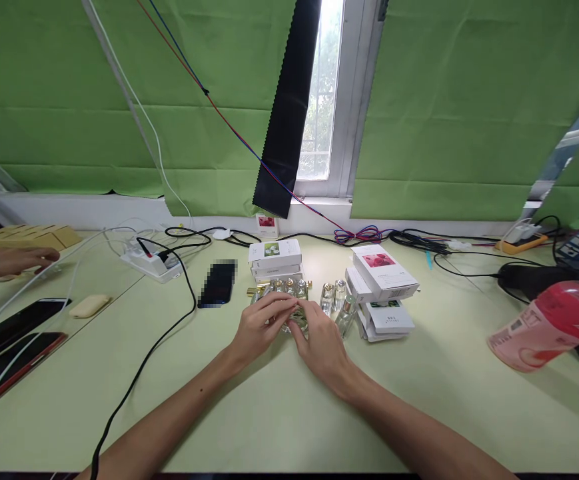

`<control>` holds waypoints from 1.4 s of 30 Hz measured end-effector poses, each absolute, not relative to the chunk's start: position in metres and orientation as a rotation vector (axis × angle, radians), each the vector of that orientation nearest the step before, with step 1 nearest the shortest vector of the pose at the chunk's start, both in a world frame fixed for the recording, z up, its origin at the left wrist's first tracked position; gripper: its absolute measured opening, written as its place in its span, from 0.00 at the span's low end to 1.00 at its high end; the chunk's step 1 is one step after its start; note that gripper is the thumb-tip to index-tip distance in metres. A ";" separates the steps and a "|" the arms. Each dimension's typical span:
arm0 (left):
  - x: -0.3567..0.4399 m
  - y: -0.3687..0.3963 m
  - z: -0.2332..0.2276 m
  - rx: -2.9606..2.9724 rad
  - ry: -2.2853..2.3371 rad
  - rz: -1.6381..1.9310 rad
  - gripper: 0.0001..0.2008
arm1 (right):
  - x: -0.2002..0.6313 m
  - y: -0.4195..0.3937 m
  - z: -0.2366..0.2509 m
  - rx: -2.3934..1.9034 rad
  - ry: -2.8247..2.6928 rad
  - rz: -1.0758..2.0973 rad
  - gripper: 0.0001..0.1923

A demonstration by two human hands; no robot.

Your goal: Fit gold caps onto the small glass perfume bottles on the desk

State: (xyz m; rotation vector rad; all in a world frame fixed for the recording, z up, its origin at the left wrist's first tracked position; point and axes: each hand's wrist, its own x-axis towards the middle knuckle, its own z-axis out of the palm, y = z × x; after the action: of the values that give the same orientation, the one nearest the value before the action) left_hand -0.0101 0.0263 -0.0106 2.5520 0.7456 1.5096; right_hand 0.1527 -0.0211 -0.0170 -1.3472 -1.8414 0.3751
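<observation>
My left hand (262, 325) and my right hand (319, 337) meet at the middle of the pale green table (279, 407). Together their fingers close on a small clear glass bottle (293, 319) from a cluster of small glass bottles (289, 288); most of that bottle is hidden by my fingers. Two more small bottles (334, 297) stand just right of my right hand. A stack of white boxes (275, 259) lies behind the cluster. Another stack of white boxes with pink and green labels (383, 287) sits to the right.
A dark phone (218, 283) lies left of the bottles, beside a black cable (159, 340) and a white power strip (150, 261). Another person's hand (9, 260) rests at far left near two phones (12, 340). A pink-labelled bottle (549, 325) lies at right among cables.
</observation>
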 end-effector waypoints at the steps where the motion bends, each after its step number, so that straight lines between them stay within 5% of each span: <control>1: -0.010 0.026 -0.011 2.548 0.752 1.503 0.15 | 0.153 -0.021 -0.017 -1.346 -1.843 0.378 0.17; 42: -0.001 0.022 -0.001 2.232 0.861 1.463 0.06 | 0.154 -0.021 -0.014 -1.386 -1.896 0.413 0.16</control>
State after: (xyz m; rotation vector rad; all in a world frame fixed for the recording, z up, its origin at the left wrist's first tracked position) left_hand -0.0007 0.0222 -0.0015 2.2319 0.8615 1.4634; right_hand 0.1536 -0.0212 -0.0136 -1.3864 -1.8955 0.4126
